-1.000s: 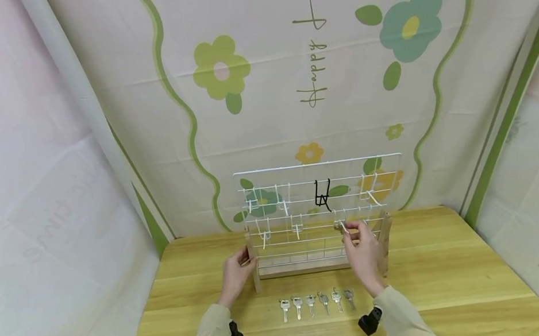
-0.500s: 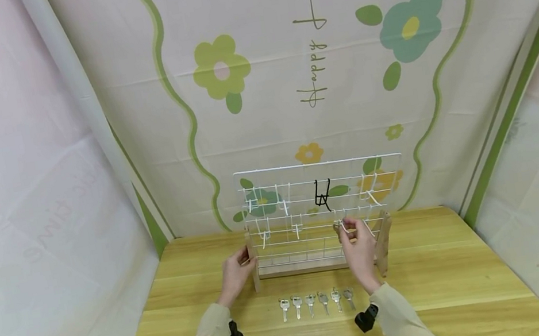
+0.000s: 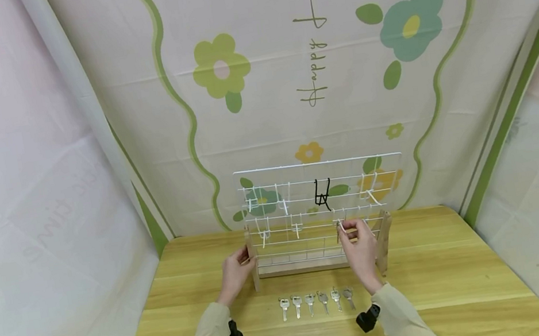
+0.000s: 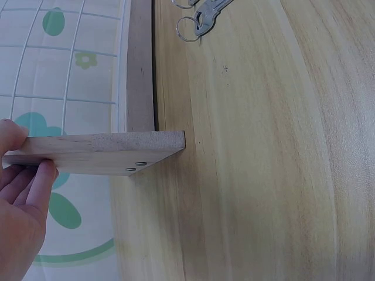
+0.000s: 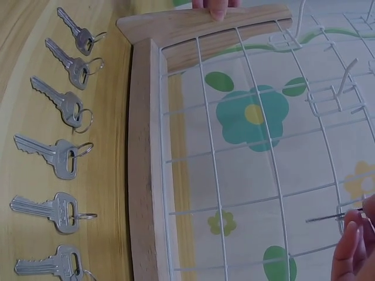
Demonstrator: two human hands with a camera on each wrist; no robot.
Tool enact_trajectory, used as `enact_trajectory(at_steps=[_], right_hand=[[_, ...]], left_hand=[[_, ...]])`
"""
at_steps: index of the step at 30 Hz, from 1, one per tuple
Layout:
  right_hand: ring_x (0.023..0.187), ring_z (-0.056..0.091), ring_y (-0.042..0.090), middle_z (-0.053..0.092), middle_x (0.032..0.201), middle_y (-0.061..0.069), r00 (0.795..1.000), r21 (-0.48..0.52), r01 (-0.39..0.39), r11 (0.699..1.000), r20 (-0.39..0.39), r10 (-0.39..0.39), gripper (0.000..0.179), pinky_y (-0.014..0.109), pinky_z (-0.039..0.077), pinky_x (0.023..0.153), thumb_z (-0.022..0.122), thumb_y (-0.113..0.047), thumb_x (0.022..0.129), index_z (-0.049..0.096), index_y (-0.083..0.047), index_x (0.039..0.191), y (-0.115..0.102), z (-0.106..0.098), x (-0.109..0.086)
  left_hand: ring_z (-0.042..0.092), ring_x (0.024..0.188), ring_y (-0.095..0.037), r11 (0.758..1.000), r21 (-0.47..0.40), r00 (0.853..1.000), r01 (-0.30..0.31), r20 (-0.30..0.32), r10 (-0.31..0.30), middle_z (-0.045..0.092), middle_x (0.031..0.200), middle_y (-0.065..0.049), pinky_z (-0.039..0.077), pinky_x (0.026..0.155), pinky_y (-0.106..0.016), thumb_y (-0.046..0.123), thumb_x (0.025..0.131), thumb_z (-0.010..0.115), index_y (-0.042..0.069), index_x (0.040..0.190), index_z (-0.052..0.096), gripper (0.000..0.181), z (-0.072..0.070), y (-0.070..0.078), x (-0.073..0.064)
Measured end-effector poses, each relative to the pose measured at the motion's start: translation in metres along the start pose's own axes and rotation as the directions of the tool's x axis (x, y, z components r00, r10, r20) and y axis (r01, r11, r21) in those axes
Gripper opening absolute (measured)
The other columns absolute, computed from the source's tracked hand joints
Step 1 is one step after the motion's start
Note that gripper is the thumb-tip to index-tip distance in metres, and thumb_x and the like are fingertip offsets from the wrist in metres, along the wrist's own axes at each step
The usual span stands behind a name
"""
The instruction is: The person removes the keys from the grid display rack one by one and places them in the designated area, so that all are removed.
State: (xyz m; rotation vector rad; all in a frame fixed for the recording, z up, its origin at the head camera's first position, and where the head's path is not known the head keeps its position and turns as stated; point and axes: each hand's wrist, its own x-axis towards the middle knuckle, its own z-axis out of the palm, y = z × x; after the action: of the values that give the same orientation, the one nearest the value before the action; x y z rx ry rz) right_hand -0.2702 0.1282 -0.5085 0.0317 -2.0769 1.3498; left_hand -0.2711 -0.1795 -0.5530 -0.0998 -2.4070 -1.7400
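My left hand (image 3: 235, 274) grips the wooden side support (image 4: 94, 146) of a white wire grid rack (image 3: 306, 239), thumb on one face and fingers on the other. At a white hook on the rack's lower right, my right hand (image 3: 360, 250) pinches a key (image 5: 323, 219), seen nearly edge-on in the right wrist view. Its fingers cover the key's head and part of the hook, so I cannot tell whether the ring is around the hook. Several loose keys (image 5: 55, 213) with small rings lie in a row on the table before the rack.
Other white hooks (image 3: 296, 228) and one black hook (image 3: 322, 195) hang on the grid at two heights. The rack's wooden base bar (image 5: 143, 158) stands on the wooden table (image 3: 463, 272). A flower-print cloth (image 3: 262, 117) forms the backdrop.
My right hand has shifted slightly left at the hook, and the key in it has turned to point more downward. My left hand and the row of keys have stayed in place.
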Motion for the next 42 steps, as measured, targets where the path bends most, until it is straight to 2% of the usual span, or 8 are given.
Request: enact_trajectory(at_steps=[11, 20, 27, 32, 37, 42], right_hand=[[0.062, 0.056, -0.003, 0.070, 0.094, 0.013, 0.998, 0.031, -0.065, 0.997, 0.030, 0.064, 0.015, 0.011, 0.051, 0.048, 0.073, -0.009, 0.089, 0.066, -0.002, 0.101, 0.001, -0.001, 0.000], [0.059, 0.056, -0.003, 0.073, 0.091, 0.008, 0.997, -0.037, -0.046, 0.998, 0.056, 0.048, 0.011, 0.016, 0.050, 0.045, 0.073, -0.014, 0.090, 0.070, -0.008, 0.099, -0.001, -0.011, -0.005], [0.056, 0.061, 0.007, 0.073, 0.090, 0.011, 0.999, 0.014, -0.035, 0.999, 0.040, 0.034, 0.007, 0.013, 0.050, 0.043, 0.071, -0.006, 0.090, 0.070, -0.005, 0.097, 0.000, -0.016, -0.010], [0.055, 0.062, 0.011, 0.072, 0.086, 0.011, 0.998, 0.058, -0.034, 0.998, 0.050, 0.031, 0.004, 0.014, 0.046, 0.040, 0.070, -0.004, 0.090, 0.069, -0.004, 0.094, -0.007, -0.024, -0.015], [0.054, 0.059, 0.006, 0.070, 0.086, 0.012, 0.996, 0.086, -0.032, 0.996, 0.089, 0.024, 0.004, 0.017, 0.042, 0.037, 0.068, -0.002, 0.091, 0.069, -0.003, 0.094, -0.012, -0.031, -0.019], [0.054, 0.053, -0.002, 0.070, 0.086, 0.017, 0.993, 0.092, -0.048, 0.995, 0.115, 0.037, 0.004, 0.014, 0.039, 0.037, 0.067, 0.002, 0.091, 0.068, -0.001, 0.094, -0.008, -0.036, -0.023]], left_hand=[[0.065, 0.115, -0.043, 1.000, 0.015, 1.000, -0.019, 0.001, 0.019, 0.061, 0.129, -0.033, 0.063, 0.089, -0.035, -0.002, 0.090, 0.067, -0.014, 0.134, 0.053, 0.047, 0.001, 0.000, -0.001], [0.065, 0.115, -0.043, 1.000, 0.009, 1.000, -0.019, 0.000, 0.019, 0.061, 0.128, -0.033, 0.063, 0.089, -0.035, -0.001, 0.090, 0.066, -0.014, 0.134, 0.053, 0.047, 0.000, 0.000, -0.001], [0.065, 0.115, -0.043, 1.000, 0.014, 1.000, -0.023, -0.001, 0.023, 0.061, 0.128, -0.033, 0.063, 0.089, -0.036, -0.001, 0.091, 0.067, -0.013, 0.134, 0.053, 0.047, 0.001, -0.003, 0.000], [0.065, 0.115, -0.043, 1.000, 0.012, 1.000, -0.018, -0.003, 0.018, 0.061, 0.128, -0.033, 0.063, 0.089, -0.036, -0.002, 0.091, 0.066, -0.013, 0.134, 0.053, 0.047, 0.001, -0.003, 0.000], [0.065, 0.114, -0.042, 1.000, 0.016, 1.000, -0.015, -0.007, 0.015, 0.061, 0.128, -0.033, 0.063, 0.089, -0.035, -0.002, 0.091, 0.066, -0.013, 0.134, 0.053, 0.047, 0.001, -0.003, 0.000], [0.065, 0.114, -0.043, 1.000, 0.022, 1.000, -0.021, -0.010, 0.021, 0.061, 0.128, -0.033, 0.063, 0.088, -0.035, -0.003, 0.090, 0.066, -0.014, 0.134, 0.053, 0.047, 0.001, -0.003, 0.001]])
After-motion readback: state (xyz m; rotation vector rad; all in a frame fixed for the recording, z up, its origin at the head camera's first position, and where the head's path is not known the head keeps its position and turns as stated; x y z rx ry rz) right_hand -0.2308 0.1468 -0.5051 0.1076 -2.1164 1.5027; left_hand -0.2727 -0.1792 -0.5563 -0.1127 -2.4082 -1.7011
